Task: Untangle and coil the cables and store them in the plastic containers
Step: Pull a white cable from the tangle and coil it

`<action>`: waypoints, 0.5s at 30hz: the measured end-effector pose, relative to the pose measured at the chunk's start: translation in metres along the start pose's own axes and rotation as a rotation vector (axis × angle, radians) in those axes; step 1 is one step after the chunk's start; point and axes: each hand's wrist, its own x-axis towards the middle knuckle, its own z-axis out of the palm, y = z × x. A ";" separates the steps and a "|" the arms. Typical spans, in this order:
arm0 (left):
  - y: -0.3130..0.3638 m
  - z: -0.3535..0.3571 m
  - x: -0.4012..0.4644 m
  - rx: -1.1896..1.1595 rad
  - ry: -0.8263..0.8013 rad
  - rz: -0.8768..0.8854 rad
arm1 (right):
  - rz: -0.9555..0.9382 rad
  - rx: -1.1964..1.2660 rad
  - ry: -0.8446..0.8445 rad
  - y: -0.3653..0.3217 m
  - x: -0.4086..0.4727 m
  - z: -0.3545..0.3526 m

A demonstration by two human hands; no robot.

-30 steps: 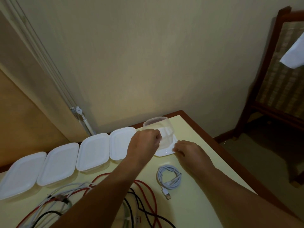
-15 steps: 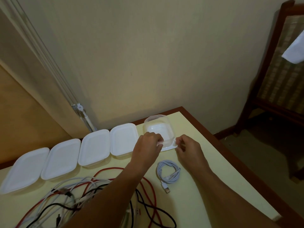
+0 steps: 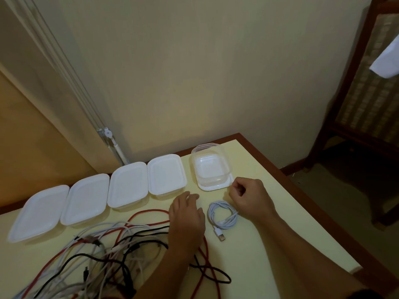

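**Open box on its lid, coiled white cable waiting beside it**

No writing or brand can be read on anything here. The pale yellow table (image 3: 269, 244) with a dark wood edge stands in a corner of cream walls; a wooden chair (image 3: 364, 100) stands far right. Four lidded boxes (image 3: 127, 184) line the far edge, and right of them the open clear box (image 3: 210, 167) sits on its lid (image 3: 216, 186). The coiled white cable (image 3: 223, 214) lies between the hands. The left hand (image 3: 186, 219) rests flat, fingers relaxed, over the cable tangle (image 3: 103, 251). The right hand (image 3: 251, 196) has its fingers loosely curled, holding nothing.
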 end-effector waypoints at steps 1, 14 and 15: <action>0.000 0.002 -0.001 0.020 0.017 0.007 | -0.005 -0.008 -0.011 0.000 0.000 0.000; 0.003 0.007 0.003 0.097 -0.052 -0.053 | 0.038 -0.474 -0.436 -0.065 -0.040 -0.005; 0.003 0.007 0.004 0.105 -0.057 -0.064 | 0.023 -0.522 -0.455 -0.069 -0.042 -0.004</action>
